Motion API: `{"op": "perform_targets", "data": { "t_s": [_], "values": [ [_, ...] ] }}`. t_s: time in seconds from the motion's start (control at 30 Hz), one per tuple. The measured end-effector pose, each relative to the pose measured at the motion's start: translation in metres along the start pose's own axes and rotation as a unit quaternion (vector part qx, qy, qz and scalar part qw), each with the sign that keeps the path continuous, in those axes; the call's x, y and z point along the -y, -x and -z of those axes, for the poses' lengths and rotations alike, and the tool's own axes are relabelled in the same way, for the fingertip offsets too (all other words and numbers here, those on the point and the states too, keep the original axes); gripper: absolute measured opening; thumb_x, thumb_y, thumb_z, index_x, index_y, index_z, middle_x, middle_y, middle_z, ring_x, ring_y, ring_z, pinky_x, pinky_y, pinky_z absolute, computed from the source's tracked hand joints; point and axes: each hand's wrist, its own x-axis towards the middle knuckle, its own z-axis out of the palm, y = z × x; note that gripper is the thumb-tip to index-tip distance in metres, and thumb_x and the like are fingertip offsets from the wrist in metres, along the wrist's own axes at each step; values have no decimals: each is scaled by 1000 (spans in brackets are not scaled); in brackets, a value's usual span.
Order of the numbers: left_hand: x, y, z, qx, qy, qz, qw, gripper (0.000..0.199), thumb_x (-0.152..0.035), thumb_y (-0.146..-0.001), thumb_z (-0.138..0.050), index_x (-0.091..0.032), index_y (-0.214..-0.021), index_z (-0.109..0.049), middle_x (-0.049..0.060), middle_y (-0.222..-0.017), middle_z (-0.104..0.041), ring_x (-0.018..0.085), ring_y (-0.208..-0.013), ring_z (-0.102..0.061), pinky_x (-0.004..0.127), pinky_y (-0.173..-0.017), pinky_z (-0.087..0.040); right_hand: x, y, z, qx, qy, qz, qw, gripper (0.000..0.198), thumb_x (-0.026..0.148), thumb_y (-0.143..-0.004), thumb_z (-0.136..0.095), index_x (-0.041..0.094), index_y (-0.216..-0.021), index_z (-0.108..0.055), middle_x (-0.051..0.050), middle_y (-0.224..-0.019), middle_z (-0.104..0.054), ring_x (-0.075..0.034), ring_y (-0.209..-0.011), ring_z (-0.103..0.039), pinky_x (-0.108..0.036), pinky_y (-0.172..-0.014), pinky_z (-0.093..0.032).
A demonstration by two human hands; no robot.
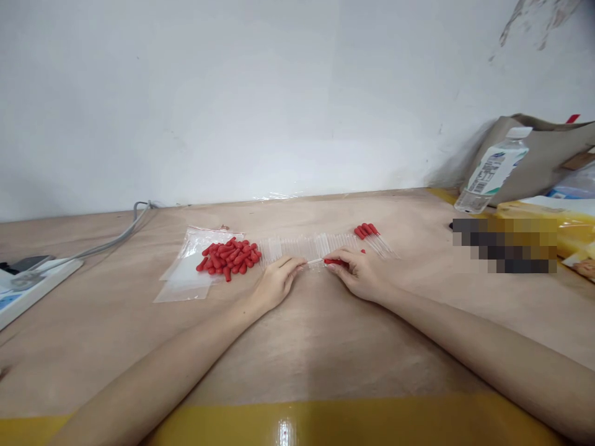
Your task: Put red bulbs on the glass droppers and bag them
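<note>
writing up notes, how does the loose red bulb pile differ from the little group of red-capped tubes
The red bulb pile is a jumbled heap; the red-capped tubes lie side by side. The pile holds many bulbs, the capped tubes only a few. The pile's bulbs have no tubes fitted, while the capped ones end in slim clear stems. Both show red, rounded bulbs.

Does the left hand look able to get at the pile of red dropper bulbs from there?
Probably yes: the pile of red dropper bulbs lies close beside the left hand, with nothing tall between them, though that hand seems to hold a clear tube.
</note>
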Motion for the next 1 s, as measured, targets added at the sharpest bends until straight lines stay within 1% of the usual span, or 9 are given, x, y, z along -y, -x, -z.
{"op": "perform_targets", "data": {
  "t_s": [0.13, 0.3, 0.4, 0.5, 0.7, 0.8, 0.93, 1.0],
  "values": [
    [1, -2, -2, 6, 10, 3, 1000, 22, -20, -90, -39, -18, -104, -57, 6, -94, -62, 15, -85, -60, 28, -74, -50, -2, 2, -1, 5, -25, 7, 1000, 16, 24, -85, -47, 21, -92, -61, -5, -87, -62, -16, -79, -57, -31, -68, -48],
    [3, 0, -2, 14, 9, -17, 1000, 25, -17, -90, -39, -17, -109, -56, 7, -97, -62, 15, -87, -60, 28, -76, -50, 2, 2, 1, 11, -32, 1, 999, 15, 25, -84, -50, 20, -92, -61, -5, -86, -62, -15, -76, -57, -29, -66, -48],
    [2, -1, -2, 22, 6, -28, 999, 29, -14, -89, -37, -18, -111, -56, 8, -99, -63, 16, -88, -61, 30, -76, -51, 4, 0, 1, 17, -25, -3, 1000, 12, 26, -81, -54, 21, -88, -63, -4, -82, -64, -14, -72, -58, -28, -63, -48],
    [2, -2, -1, 25, 7, -39, 999, 32, -13, -89, -36, -19, -111, -57, 8, -99, -64, 16, -87, -62, 30, -75, -53, 4, -1, 1, 22, -19, 0, 1000, 12, 24, -81, -53, 21, -84, -64, -3, -80, -66, -14, -72, -59, -28, -64, -49],
    [2, -2, -1, 11, 11, -55, 998, 32, -12, -88, -35, -17, -107, -60, 9, -97, -66, 16, -85, -64, 29, -74, -54, 3, -1, 2, 32, -4, 34, 999, 16, 22, -83, -50, 22, -86, -65, -3, -81, -66, -14, -74, -61, -28, -66, -49],
    [2, -3, 0, 17, 13, -61, 998, 32, -11, -87, -35, -16, -106, -60, 9, -96, -66, 15, -83, -64, 28, -73, -53, 2, 1, 3, 33, 13, 60, 998, 17, 21, -85, -48, 22, -86, -65, -3, -80, -66, -14, -73, -61, -27, -65, -49],
    [2, -4, 0, 31, 12, -69, 997, 32, -11, -88, -34, -15, -105, -61, 9, -89, -66, 15, -77, -63, 27, -69, -53, -2, 3, 1, 24, 47, 96, 994, 18, 22, -86, -46, 22, -88, -64, -3, -81, -65, -13, -72, -60, -26, -64, -49],
    [3, -3, -2, 38, 2, -68, 997, 32, -10, -87, -35, -15, -105, -61, 9, -88, -65, 16, -78, -63, 28, -69, -52, -4, 4, 0, 28, 69, 111, 991, 19, 23, -87, -45, 23, -90, -64, -3, -82, -64, -14, -73, -60, -27, -64, -48]
  ]
}}
